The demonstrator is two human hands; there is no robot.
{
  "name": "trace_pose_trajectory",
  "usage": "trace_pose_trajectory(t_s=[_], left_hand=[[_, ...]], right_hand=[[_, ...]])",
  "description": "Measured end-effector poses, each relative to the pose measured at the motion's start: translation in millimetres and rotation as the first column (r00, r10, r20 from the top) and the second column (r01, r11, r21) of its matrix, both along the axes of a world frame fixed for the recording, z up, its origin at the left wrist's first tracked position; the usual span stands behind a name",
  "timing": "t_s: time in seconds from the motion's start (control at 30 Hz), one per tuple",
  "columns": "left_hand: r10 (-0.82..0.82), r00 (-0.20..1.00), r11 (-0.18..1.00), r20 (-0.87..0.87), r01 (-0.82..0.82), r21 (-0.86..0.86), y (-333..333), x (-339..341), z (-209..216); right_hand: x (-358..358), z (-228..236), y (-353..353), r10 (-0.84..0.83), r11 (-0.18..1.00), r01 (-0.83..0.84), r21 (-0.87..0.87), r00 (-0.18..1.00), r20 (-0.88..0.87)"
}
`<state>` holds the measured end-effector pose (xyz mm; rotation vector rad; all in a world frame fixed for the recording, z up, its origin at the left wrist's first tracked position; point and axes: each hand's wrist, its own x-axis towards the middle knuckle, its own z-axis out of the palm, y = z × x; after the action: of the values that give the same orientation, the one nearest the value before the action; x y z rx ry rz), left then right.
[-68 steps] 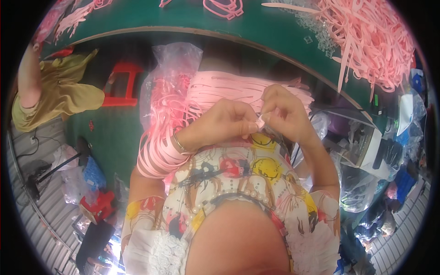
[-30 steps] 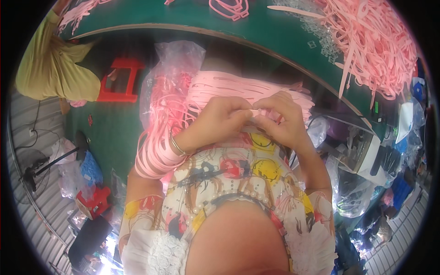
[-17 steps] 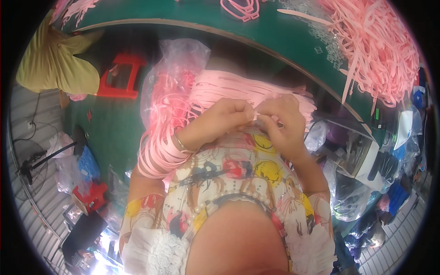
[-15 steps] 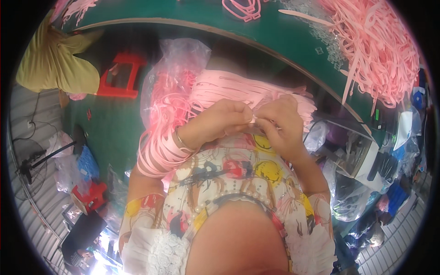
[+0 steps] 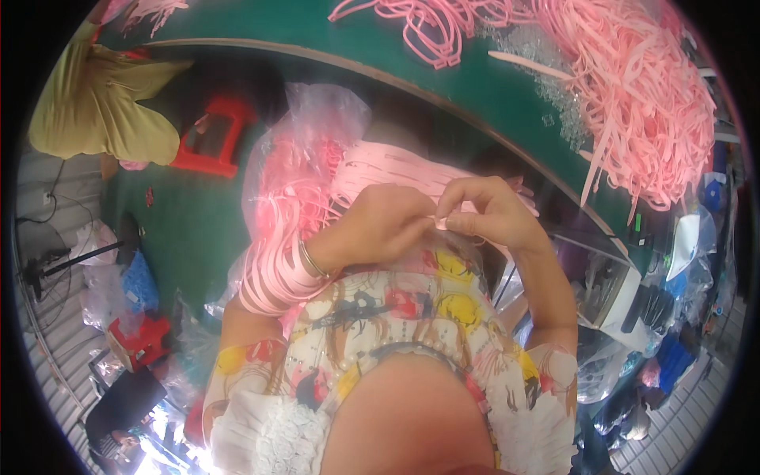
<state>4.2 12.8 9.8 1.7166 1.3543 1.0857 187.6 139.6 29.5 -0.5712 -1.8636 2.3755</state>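
My left hand [image 5: 386, 223] and my right hand [image 5: 492, 212] meet in front of my body, both pinching a small end of a pink strap [image 5: 441, 224]. The left fingertips are partly hidden behind the hand. Several pink strap loops [image 5: 265, 273] hang around my left forearm, beside a metal bangle [image 5: 310, 260] at the wrist. Just beyond my hands lies a bundle of flat pink straps [image 5: 380, 165] across my lap. To its left, a clear plastic bag [image 5: 328, 107] holds more pink straps.
A green table [image 5: 293, 24] curves across the far side. On it are a large heap of pink straps [image 5: 641, 103], small clear plastic pieces [image 5: 566, 103] and pink loops [image 5: 431, 36]. At left stand a red stool [image 5: 226, 134] and a person in yellow-green clothing [image 5: 103, 111].
The view has shifted, so more of the table shows. My left hand has turned with its back upward, and my right hand has moved slightly right and lower, still at the strap end.
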Motion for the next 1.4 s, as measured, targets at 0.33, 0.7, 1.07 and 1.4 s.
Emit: trace_pose_trajectory(t_s=[0.33,0.7,1.07,1.4], left_hand=[[0.408,0.564,0.875,0.718,-0.018,-0.484,-13,-34,6],[0.494,0.551,0.862,0.673,-0.213,-0.459,3,-89,-24],[-0.341,0.938,0.916,-0.067,0.315,-0.249,37,18,-3],[-0.446,0.891,0.894,-0.081,0.440,-0.080,19,30,-18]], right_hand=[[-52,1,-3,-0.228,0.361,0.426,0.830,0.903,-0.365],[-104,-1,-67,-0.009,1.000,0.010,0.026,0.998,-0.055],[-165,54,-56,0.413,0.242,-0.236,0.941,0.903,0.120],[-123,-6,162,-0.525,-0.028,0.244,0.969,0.821,-0.222]])
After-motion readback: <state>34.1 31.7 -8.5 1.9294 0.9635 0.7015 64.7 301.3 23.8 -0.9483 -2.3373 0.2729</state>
